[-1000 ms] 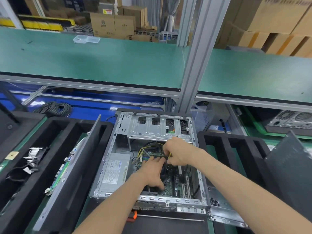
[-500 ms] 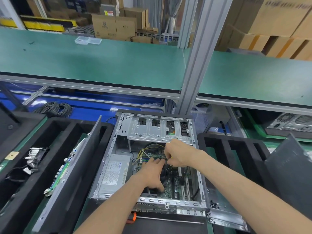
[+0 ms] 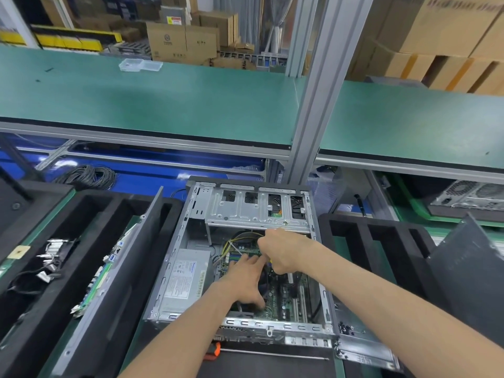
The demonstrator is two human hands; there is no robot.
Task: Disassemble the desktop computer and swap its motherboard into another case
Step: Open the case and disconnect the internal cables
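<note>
Open desktop case point(image 3: 191, 268) lies on its side between black foam trays point(image 3: 90, 268), motherboard point(image 3: 283, 298) on its floor beside the grey power supply point(image 3: 185, 282). Left hand point(image 3: 245, 279) lies palm-down on the board, fingers straight and spread, tips by the green memory module point(image 3: 252, 251) near the yellow cables point(image 3: 240, 237). Right hand point(image 3: 281, 252), just beyond and touching it, is knuckles-up with fingers curled at the module's right end; whether they pinch it, cannot tell.

Two bare forearms, left grip point(image 3: 245, 279), right grip point(image 3: 283, 252), no sleeves
</note>
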